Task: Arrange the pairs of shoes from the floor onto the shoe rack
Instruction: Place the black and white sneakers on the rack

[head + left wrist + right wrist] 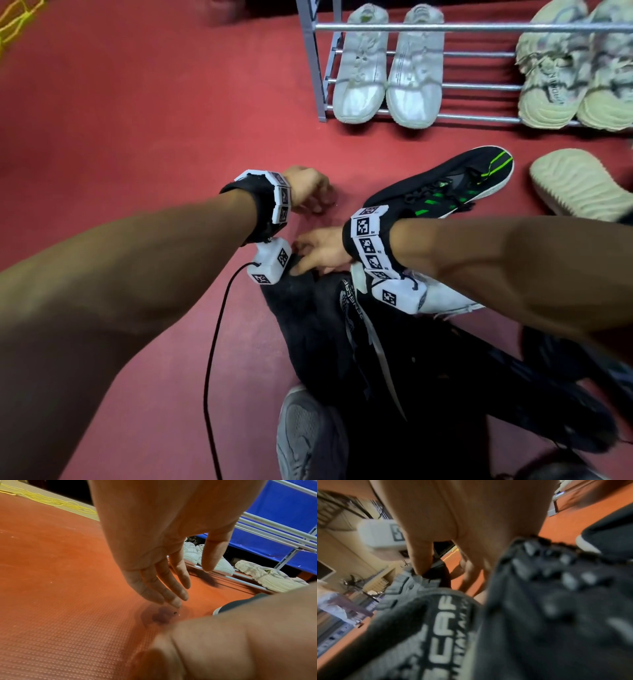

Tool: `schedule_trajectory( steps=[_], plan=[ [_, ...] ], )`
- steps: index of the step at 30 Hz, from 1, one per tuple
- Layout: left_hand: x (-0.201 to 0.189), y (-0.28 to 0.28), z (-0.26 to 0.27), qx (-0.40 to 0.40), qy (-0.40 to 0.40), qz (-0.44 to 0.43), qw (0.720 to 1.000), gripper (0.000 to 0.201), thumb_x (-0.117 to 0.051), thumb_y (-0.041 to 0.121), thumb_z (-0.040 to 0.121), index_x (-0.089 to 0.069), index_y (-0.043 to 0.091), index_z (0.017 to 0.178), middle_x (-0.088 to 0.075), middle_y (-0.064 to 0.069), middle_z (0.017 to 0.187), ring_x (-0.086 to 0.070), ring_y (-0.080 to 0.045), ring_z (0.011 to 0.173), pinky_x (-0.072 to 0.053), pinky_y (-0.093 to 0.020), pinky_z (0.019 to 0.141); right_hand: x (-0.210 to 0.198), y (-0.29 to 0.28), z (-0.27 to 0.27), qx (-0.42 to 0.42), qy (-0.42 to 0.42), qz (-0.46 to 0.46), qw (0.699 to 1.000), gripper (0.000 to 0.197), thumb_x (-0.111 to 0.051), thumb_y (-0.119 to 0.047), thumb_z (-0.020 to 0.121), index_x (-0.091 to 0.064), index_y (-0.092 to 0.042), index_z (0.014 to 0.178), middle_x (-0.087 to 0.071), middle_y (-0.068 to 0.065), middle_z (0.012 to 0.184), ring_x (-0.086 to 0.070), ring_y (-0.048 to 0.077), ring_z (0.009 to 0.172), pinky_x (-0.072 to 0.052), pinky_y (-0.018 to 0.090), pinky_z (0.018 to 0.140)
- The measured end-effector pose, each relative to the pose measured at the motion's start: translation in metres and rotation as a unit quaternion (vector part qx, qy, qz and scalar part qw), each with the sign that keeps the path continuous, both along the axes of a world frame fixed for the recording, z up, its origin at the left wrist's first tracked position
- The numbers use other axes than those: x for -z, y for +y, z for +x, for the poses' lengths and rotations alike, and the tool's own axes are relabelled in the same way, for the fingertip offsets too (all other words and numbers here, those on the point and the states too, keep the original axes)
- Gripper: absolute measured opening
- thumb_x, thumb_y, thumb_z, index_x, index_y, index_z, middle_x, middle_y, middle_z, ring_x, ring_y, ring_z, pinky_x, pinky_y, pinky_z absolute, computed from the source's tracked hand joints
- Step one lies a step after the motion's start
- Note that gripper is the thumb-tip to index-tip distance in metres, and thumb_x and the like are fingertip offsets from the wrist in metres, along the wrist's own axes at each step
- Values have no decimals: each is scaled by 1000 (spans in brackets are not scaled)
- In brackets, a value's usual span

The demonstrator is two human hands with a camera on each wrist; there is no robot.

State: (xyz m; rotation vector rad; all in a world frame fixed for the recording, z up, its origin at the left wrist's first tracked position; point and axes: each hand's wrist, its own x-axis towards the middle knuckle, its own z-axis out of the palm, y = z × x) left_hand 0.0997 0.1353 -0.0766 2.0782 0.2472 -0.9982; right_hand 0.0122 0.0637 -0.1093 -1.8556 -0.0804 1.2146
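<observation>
A black shoe with white lettering [329, 325] [539, 615] lies on the red floor in front of me. My right hand [315, 253] [443, 574] reaches across to its near-left end, where thumb and fingers pinch the collar. My left hand [308, 192] [188, 586] hangs just beyond it, fingers straight and pointing down at the bare floor, holding nothing. A black shoe with green stripes [452, 192] lies behind my right wrist. The grey metal shoe rack [411, 27] [274, 527] stands at the back, holding a white pair [387, 68] and a beige pair [575, 68].
A beige shoe [579, 185] lies sole up on the floor at the right, in front of the rack. A grey shoe [308, 435] sits at the bottom of the head view. More dark shoes lie at the lower right. A black cable [212, 342] trails from my left wrist.
</observation>
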Motion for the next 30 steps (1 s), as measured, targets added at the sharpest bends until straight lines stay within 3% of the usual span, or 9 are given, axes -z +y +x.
schedule_trajectory(
  steps=[3,7,11,14,16,19,22,26,30],
  plan=[
    [-4,-5,0,19,5,4,1000,38,-53,6,77,-70,4,111,-73,-11,91,-64,-28,76,-51,-26,69,-13,3,-6,36,46,55,997,53,-70,-17,90,-45,-9,137,-62,13,127,-65,26,101,-54,46,95],
    [-25,-18,12,15,23,-36,999,27,-54,16,79,-72,14,98,-74,0,82,-64,-17,62,-45,-25,70,-34,-28,-2,58,48,68,995,30,-63,-10,92,-59,-14,122,-65,14,118,-64,28,107,-56,39,89],
    [-53,-36,34,-39,14,-141,989,31,-50,24,81,-72,18,103,-76,-1,102,-72,-19,76,-49,-27,75,-48,-69,4,208,63,123,968,36,-61,-4,77,-65,-7,113,-62,18,107,-59,29,96,-55,46,89],
    [-72,-51,45,-78,19,-196,977,36,-48,27,85,-69,16,112,-76,-4,110,-75,-20,87,-51,-31,85,-55,-98,8,324,41,130,936,51,-52,-8,58,-63,-7,108,-57,12,96,-56,25,89,-58,39,77],
    [-76,-61,47,-75,18,-210,975,35,-50,30,85,-69,16,111,-76,-3,111,-75,-19,90,-51,-32,87,-60,-123,8,368,36,135,919,37,-43,-1,67,-57,-16,98,-55,6,88,-55,19,82,-55,28,62],
    [-72,-75,41,-29,25,-175,984,28,-51,32,84,-69,21,101,-74,3,107,-73,-17,87,-49,-32,82,-60,-172,4,440,32,141,886,51,-33,11,73,-61,-20,102,-62,6,101,-61,23,93,-59,33,70],
    [-58,-91,28,39,50,-127,990,15,-51,29,88,-66,24,88,-69,7,93,-61,-14,72,-42,-27,65,-61,-219,-2,482,-2,153,862,66,-26,20,73,-63,-21,108,-63,10,115,-61,29,110,-62,38,76],
    [-29,-114,4,112,-1,2,994,18,-60,27,90,-70,19,103,-69,3,92,-58,-14,62,-37,-20,56,-67,-274,-16,562,-66,121,815,73,-19,28,74,-65,-24,96,-61,8,102,-59,27,101,-62,30,65],
    [-15,-125,-19,200,14,41,979,24,-62,25,92,-70,17,112,-71,-2,104,-66,-16,72,-43,-17,50,-56,-308,-35,583,-52,81,807,75,-20,22,84,-71,-31,100,-64,11,118,-64,27,96,-62,37,64]
  ],
)
